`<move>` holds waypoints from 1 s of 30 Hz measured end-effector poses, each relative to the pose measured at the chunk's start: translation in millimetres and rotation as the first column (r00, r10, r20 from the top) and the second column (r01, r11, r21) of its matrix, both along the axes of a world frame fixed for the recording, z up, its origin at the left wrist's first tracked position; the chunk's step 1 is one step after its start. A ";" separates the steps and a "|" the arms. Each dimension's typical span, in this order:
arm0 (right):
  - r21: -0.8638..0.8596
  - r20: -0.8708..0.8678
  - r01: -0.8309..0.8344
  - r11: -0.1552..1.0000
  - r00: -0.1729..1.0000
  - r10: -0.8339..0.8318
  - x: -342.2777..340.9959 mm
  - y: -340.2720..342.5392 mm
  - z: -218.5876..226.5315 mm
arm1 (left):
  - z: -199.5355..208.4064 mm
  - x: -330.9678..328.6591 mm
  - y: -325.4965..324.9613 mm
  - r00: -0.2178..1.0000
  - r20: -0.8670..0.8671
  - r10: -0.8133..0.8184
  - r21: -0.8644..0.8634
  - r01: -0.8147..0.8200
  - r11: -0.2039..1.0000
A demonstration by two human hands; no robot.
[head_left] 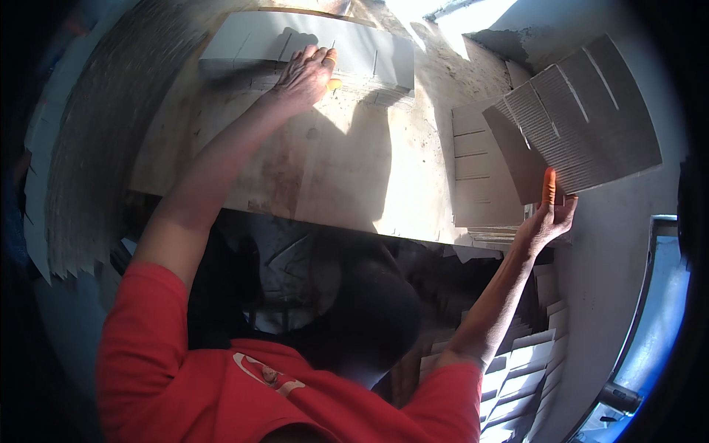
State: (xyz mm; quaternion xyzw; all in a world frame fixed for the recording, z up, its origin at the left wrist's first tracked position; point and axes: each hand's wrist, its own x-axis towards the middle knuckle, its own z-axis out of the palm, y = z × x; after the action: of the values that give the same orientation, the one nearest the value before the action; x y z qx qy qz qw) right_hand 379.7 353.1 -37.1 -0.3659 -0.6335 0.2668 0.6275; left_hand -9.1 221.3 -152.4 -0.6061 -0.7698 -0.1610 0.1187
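Observation:
At the far side of the table, my left hand (304, 77) bends over the front edge of a stack of pale slotted cardboard strips (240, 46). Its fingers lie on the top strip, and the thumb, in a yellow finger cot, is by the front edge. My right hand (548, 218) pinches the lower edge of a slotted corrugated cardboard sheet (598, 122), with an orange-covered digit on its front. That sheet is tilted up over a pile of slotted cardboard (480, 173) at the table's right end. A darker bent piece (517, 159) shows between the two.
The worn wooden table (295, 173) carries sunlit patches and shadows. Tall stacks of cardboard (103, 148) rise along the left. More slotted pieces (517, 369) are heaped below on the right, near a blue-paned frame (657, 310). My dark-clothed legs are under the table edge.

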 end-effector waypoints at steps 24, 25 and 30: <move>-0.495 -0.030 -0.443 0.748 0.869 0.494 -82.8 -64.6 -86.7 | 9.3 -58.6 58.7 0.869 0.471 -0.153 -0.280 0.312 0.908; -0.520 -0.006 -0.410 0.750 0.879 0.477 -85.2 -66.8 -83.3 | 13.1 -54.8 58.3 0.874 0.471 -0.124 -0.283 0.282 0.917; -0.569 -0.033 -0.365 0.737 0.906 0.423 -100.5 -80.5 -64.5 | -20.2 -37.4 48.8 0.893 -0.169 -0.418 0.039 0.430 0.902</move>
State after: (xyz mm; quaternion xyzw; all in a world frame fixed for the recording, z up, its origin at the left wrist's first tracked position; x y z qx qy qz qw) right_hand 279.2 272.5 -101.5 -0.4042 -0.6192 0.5496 0.3888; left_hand -46.5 270.0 -172.6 -0.7652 -0.6007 -0.1641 0.1634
